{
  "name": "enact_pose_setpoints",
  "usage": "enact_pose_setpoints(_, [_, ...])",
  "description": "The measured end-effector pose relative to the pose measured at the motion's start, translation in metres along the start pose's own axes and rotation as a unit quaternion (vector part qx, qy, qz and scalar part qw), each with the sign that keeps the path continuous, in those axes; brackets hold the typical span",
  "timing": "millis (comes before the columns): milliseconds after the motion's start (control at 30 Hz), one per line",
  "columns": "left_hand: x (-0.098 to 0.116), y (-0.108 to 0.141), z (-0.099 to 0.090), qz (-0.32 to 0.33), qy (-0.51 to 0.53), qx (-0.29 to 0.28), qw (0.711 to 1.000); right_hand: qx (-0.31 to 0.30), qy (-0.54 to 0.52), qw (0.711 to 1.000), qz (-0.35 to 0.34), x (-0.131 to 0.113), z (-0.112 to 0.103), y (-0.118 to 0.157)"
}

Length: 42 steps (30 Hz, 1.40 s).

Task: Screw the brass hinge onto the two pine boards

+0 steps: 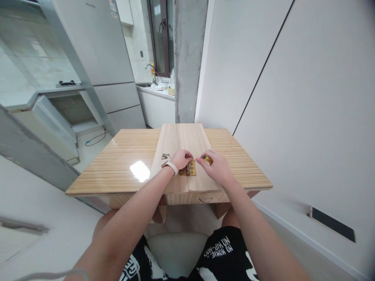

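Note:
A brass-coloured hinge (191,168) lies open across the seam between two pale wooden boards (172,138). My left hand (181,159), with a light band on its wrist, reaches over the hinge's left and far part. Its fingers are pinched together at the far end; what they hold is too small to make out. Just right of the hinge, my right hand (216,167) is closed around a screwdriver (208,159), of which only part of the yellow and dark handle shows. Several loose screws (165,156) lie on the left board beside my left hand.
Beneath the boards is a glossy striped wooden table (123,156), with a drawer handle (205,200) at its front edge. A white wall (293,117) stands close on the right. My legs and a stool (177,249) are below.

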<state>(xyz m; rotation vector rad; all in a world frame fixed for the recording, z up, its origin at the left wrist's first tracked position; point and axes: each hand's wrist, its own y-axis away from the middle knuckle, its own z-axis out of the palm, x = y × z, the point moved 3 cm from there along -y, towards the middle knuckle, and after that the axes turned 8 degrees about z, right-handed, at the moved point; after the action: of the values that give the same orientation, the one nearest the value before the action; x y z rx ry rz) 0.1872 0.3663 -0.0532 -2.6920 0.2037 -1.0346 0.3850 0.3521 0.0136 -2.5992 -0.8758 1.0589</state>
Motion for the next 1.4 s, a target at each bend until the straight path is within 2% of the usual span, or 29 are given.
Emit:
enact_pose_setpoints(67, [-0.001, 0.0, 0.0, -0.002, 0.002, -0.001, 1.0, 0.059, -0.168, 0.983, 0.031, -0.005, -0.015, -0.019])
enact_pose_setpoints(133, [-0.003, 0.0, 0.0, -0.001, 0.002, -0.002, 1.0, 0.074, -0.357, 0.93, 0.049, -0.011, -0.021, -0.039])
enact_pose_setpoints(200, [-0.006, 0.0, 0.001, 0.002, 0.003, 0.001, 1.0, 0.075, -0.48, 0.872, 0.063, -0.017, -0.019, -0.058])
enact_pose_setpoints(233, [-0.007, 0.0, 0.001, 0.005, 0.005, 0.002, 1.0, 0.074, -0.514, 0.851, 0.071, -0.02, -0.015, -0.066])
enact_pose_setpoints(300, [-0.01, -0.001, 0.002, 0.01, 0.012, 0.005, 1.0, 0.062, -0.546, 0.831, 0.087, -0.025, -0.004, -0.079])
enact_pose_setpoints(500, [-0.012, -0.002, 0.001, 0.017, 0.023, 0.012, 1.0, 0.031, -0.58, 0.806, 0.11, -0.031, 0.033, -0.097])
enact_pose_setpoints(733, [-0.014, -0.001, -0.001, 0.016, 0.027, 0.012, 0.999, 0.027, -0.532, 0.841, 0.097, -0.03, 0.044, -0.1])
enact_pose_setpoints(867, [-0.013, 0.0, -0.002, 0.018, 0.017, 0.016, 1.0, 0.012, -0.534, 0.84, 0.094, -0.029, 0.045, -0.101])
enact_pose_setpoints(1000, [-0.013, 0.0, -0.002, 0.022, 0.016, 0.013, 1.0, -0.022, -0.549, 0.831, 0.091, -0.031, 0.046, -0.104])
enact_pose_setpoints(1133, [-0.012, 0.001, -0.002, 0.027, 0.026, 0.008, 0.999, -0.086, -0.524, 0.841, 0.103, -0.034, 0.046, -0.108])
enact_pose_setpoints(1200, [-0.011, 0.001, -0.003, 0.025, 0.023, 0.007, 0.999, -0.112, -0.491, 0.86, 0.082, -0.037, 0.04, -0.112])
enact_pose_setpoints(1233, [-0.011, 0.002, -0.004, 0.024, 0.019, 0.009, 0.999, -0.122, -0.457, 0.879, 0.061, -0.04, 0.035, -0.114])
enact_pose_setpoints(1333, [-0.009, 0.003, -0.006, 0.03, 0.006, 0.015, 0.999, -0.146, -0.264, 0.953, -0.028, -0.049, 0.014, -0.119])
enact_pose_setpoints(1400, [-0.009, 0.004, -0.006, 0.036, 0.0, 0.017, 0.999, -0.131, -0.169, 0.974, -0.075, -0.054, -0.002, -0.122])
